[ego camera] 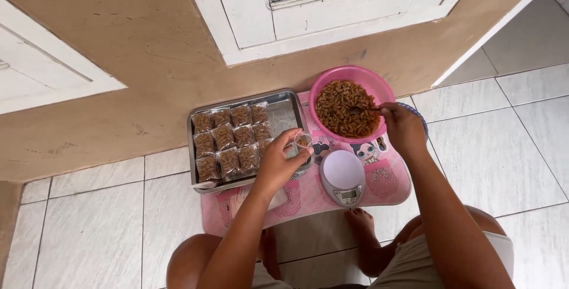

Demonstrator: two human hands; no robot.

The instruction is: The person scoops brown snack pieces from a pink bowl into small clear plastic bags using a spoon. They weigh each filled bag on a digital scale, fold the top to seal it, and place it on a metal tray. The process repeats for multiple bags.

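Two hands busy: my left hand [277,161] pinches a small clear bag [301,142] open over the tray's [283,98] right edge, my right hand [403,126] grips a spoon [361,110] in the pink bowl [379,84]. Snacks [347,108] could easily spill between bowl and bag if that floppy mouth closes.

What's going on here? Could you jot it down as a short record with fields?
Setting: tiled floor by a wall, person seated at a low pink table
Left hand: holds a small clear bag over the metal tray
Right hand: holds a spoon in the pink bowl of brown snack pieces
Tray contents: rows of filled packets
Also there: white scale, nothing on it
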